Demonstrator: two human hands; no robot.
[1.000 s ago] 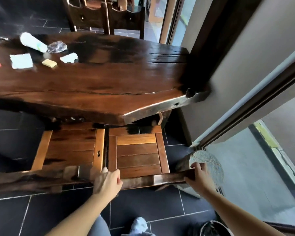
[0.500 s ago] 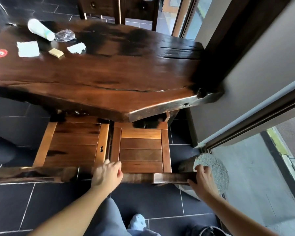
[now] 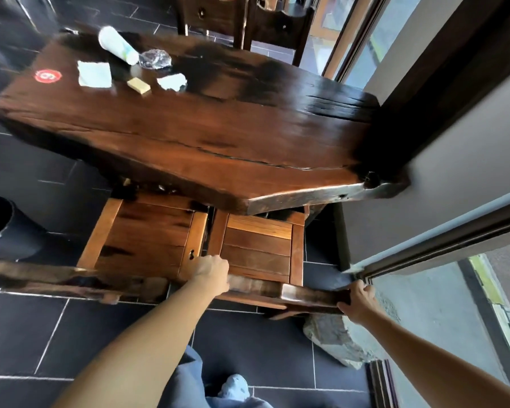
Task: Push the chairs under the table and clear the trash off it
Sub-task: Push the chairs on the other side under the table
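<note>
Both hands gripped the top rail of the right chair (image 3: 259, 251): left hand (image 3: 214, 267) clenched at its left end, right hand (image 3: 358, 298) wrapped round the right end. Seat sat partly under the table (image 3: 248, 136), just beside the left chair (image 3: 147, 237). Risks: the chairs scraping together, or a leg catching the rock (image 3: 336, 337) beside it if pushed crooked. Trash, cup (image 3: 117, 44) and napkin (image 3: 94, 73), lay at the table's far end, untouched.

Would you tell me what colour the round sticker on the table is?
Red with a white mark, on the round sticker, clearest in the head view.
</note>
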